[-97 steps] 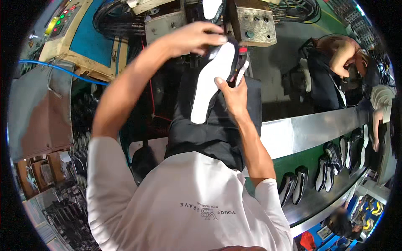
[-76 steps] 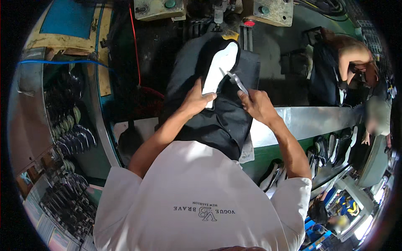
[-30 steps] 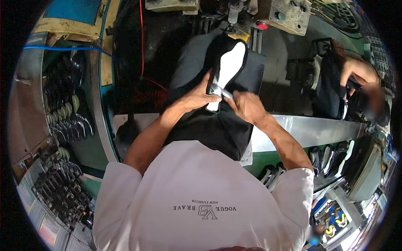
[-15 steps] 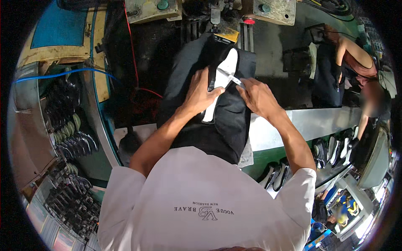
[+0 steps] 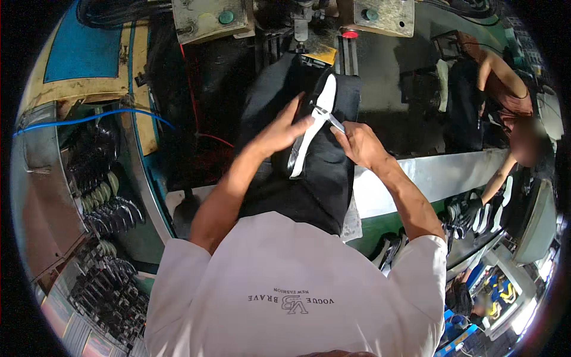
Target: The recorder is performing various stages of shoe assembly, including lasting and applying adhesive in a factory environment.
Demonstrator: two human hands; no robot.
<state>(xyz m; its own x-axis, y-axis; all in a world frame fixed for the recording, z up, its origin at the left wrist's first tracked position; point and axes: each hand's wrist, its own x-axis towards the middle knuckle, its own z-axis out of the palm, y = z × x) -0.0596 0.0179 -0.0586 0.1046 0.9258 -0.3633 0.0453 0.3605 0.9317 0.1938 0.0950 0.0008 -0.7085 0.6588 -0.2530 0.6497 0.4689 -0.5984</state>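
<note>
A shoe (image 5: 307, 138) lies sole up on the black cloth over my lap, its white underside showing between black edges. My left hand (image 5: 281, 129) is open beside it, fingers stretched out and the thumb tip near the white underside; whether it touches I cannot tell. My right hand (image 5: 360, 144) is closed round the handle of a metal hand tool (image 5: 328, 116) with a crosswise head. That head lies over the middle of the shoe; its exact kind is not clear. The black cloth (image 5: 321, 199) spreads under both hands.
Ahead stands a machine with grey boxes (image 5: 212, 21), a red button (image 5: 350, 34) and a yellow block (image 5: 322, 56). Racks of dark shoe parts (image 5: 107, 208) stand at left. Another person (image 5: 505, 95) works at right, by white-soled shoes (image 5: 489, 217). A blue hose (image 5: 89, 119) crosses the left side.
My left hand has loosened from the shoe and moved slightly left, its fingers straightening. The tool in my right hand has turned, its head now showing across the shoe. The other person's arm has shifted.
</note>
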